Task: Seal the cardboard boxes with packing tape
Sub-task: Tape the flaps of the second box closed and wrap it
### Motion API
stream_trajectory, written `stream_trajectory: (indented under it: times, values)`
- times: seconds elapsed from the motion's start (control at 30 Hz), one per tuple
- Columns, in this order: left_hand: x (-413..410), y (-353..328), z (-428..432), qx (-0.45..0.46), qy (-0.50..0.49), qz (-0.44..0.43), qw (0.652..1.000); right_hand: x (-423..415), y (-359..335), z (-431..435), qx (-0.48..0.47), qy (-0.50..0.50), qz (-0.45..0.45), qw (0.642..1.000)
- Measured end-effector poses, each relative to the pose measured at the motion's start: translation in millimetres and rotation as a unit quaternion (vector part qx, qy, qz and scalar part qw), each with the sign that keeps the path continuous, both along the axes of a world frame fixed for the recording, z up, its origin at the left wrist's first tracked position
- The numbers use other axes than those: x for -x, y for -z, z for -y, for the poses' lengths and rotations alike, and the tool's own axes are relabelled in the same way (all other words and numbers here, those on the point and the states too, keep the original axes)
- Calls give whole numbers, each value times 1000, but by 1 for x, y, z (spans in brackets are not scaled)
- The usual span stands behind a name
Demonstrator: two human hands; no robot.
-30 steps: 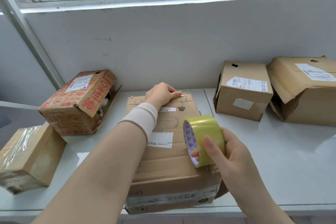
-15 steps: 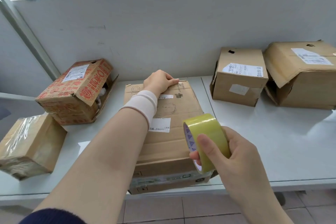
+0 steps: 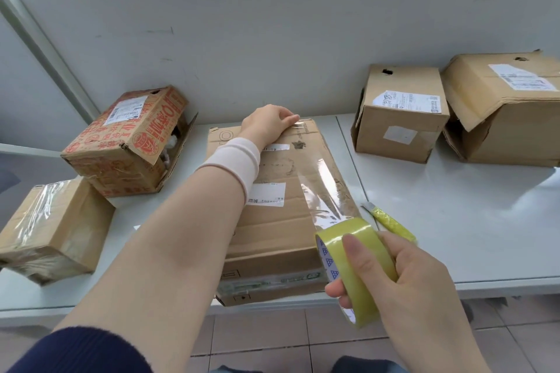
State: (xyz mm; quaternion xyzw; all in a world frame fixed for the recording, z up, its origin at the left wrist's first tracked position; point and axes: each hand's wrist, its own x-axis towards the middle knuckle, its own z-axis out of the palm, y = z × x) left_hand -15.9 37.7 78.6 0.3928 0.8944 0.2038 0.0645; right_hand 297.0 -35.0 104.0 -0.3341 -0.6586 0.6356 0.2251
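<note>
A flat brown cardboard box point(image 3: 274, 230) with white labels lies in front of me on the white table point(image 3: 454, 236). My left hand point(image 3: 268, 124) presses the end of a clear tape strip point(image 3: 322, 191) onto the box's far edge. My right hand point(image 3: 403, 278) grips the yellowish tape roll point(image 3: 353, 263) near the box's front right corner. The strip runs taut from the roll to the far edge, above the box top.
A red-printed box point(image 3: 127, 142) with an open side stands at the left, and a tape-wrapped box point(image 3: 51, 230) lies nearer me. Two brown boxes point(image 3: 400, 113) point(image 3: 509, 109) stand at the right by the wall. A yellow utility knife point(image 3: 388, 221) lies beside the flat box.
My right hand has pulled the roll toward me and to the right, drawing out a long strip of tape. My left hand stays on the far edge. The knife has come into view.
</note>
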Motion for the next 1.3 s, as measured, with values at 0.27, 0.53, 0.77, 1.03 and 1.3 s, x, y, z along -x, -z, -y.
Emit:
stream_trajectory:
  times: [0.27,0.53,0.77,1.03,1.3]
  values:
    - [-58,-2,66,-15,222,36,974,2,3,-2,-20,-54,-37,998]
    - [-70,11,82,-56,193,81,976,-24,30,11,-71,-146,-81,983]
    - [-68,16,75,14,197,35,980,-27,41,25,-35,-69,-82,994]
    - [-70,14,76,38,182,0,983,-28,58,23,-18,-76,-54,995]
    - [-126,-3,101,73,320,-39,944,-20,62,18,-35,-96,-77,992]
